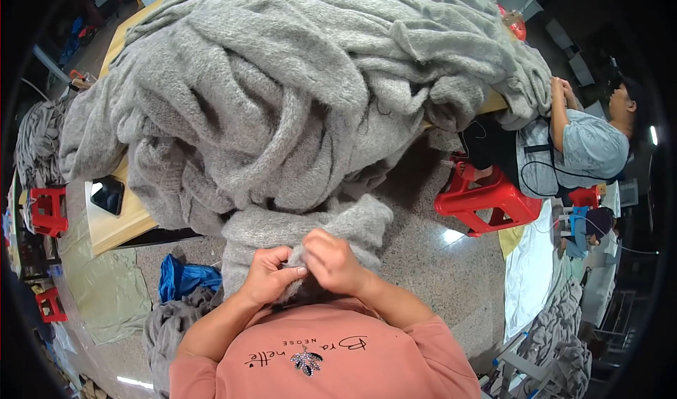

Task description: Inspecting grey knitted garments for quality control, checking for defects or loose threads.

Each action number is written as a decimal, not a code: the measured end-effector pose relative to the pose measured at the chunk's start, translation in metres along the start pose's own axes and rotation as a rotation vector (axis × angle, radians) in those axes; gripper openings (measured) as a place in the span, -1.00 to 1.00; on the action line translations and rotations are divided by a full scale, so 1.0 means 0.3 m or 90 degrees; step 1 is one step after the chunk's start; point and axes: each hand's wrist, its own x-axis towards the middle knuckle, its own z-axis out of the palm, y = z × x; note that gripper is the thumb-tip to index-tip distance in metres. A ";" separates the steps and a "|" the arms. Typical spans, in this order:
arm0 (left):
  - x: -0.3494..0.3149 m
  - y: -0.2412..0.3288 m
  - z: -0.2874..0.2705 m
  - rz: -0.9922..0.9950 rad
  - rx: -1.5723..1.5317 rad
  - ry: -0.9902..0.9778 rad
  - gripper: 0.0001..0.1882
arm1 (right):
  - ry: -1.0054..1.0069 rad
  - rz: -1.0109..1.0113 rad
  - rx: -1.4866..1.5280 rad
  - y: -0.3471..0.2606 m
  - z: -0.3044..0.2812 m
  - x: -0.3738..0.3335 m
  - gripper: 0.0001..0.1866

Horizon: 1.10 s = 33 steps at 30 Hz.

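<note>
A grey knitted garment piece [360, 223] lies across my lap, reaching up toward the table. Close together in front of my chest, both hands pinch its fuzzy edge. My left hand [271, 275] is closed with the thumb pressed on the knit. Beside it, my right hand [335, 259] has its fingers curled tightly round the same fabric. Whether a needle or thread is between the fingers cannot be made out. A big heap of the same grey knitwear [282, 82] covers the table just beyond my hands.
The wooden table [106, 226] shows at its left corner, with a black phone [107, 195] on it. At right, a person [578, 142] sits near a red plastic stool [490, 198]. A blue bag [185, 278] and more grey knitwear [173, 328] lie at my left.
</note>
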 end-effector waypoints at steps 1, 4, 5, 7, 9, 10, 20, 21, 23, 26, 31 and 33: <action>0.005 0.001 0.002 -0.022 -0.050 -0.012 -0.91 | 0.026 0.016 0.031 0.012 0.001 0.010 -0.91; 0.016 0.016 0.004 0.023 -0.156 0.066 -0.89 | 0.041 -0.003 0.073 0.017 0.006 0.011 -0.92; 0.024 0.024 0.000 0.034 -0.188 0.088 -0.89 | 0.037 -0.001 0.078 0.017 0.007 0.012 -0.92; 0.021 0.035 0.004 0.020 -0.159 0.056 -0.90 | 0.011 -0.039 0.049 0.008 0.010 0.005 -0.92; 0.015 0.041 0.007 0.024 -0.138 0.038 -0.91 | 0.024 -0.022 0.028 0.007 0.016 0.006 -0.91; 0.010 0.042 0.009 0.015 -0.132 0.032 -0.92 | 0.037 0.051 0.000 0.007 0.018 0.004 -0.90; 0.030 0.034 0.006 0.030 0.003 0.048 -0.82 | -0.002 0.044 0.066 0.036 -0.003 0.010 -0.81; 0.039 0.033 0.000 -0.007 -0.051 0.041 -0.89 | -0.010 0.028 0.066 0.038 -0.011 0.001 -0.81; 0.042 0.031 -0.015 -0.004 -0.049 0.056 -0.92 | 0.069 0.069 0.024 0.049 -0.033 -0.034 -0.70; 0.049 0.026 -0.036 -0.001 -0.081 0.097 -0.89 | 0.233 0.218 0.286 0.089 -0.035 -0.109 -0.57; 0.070 0.043 -0.061 0.024 -0.225 0.123 -0.83 | 0.420 0.386 0.441 0.148 -0.034 -0.209 -0.78; 0.074 0.069 -0.071 0.041 -0.259 0.135 -0.84 | 0.321 0.315 0.331 0.111 -0.037 -0.227 -0.76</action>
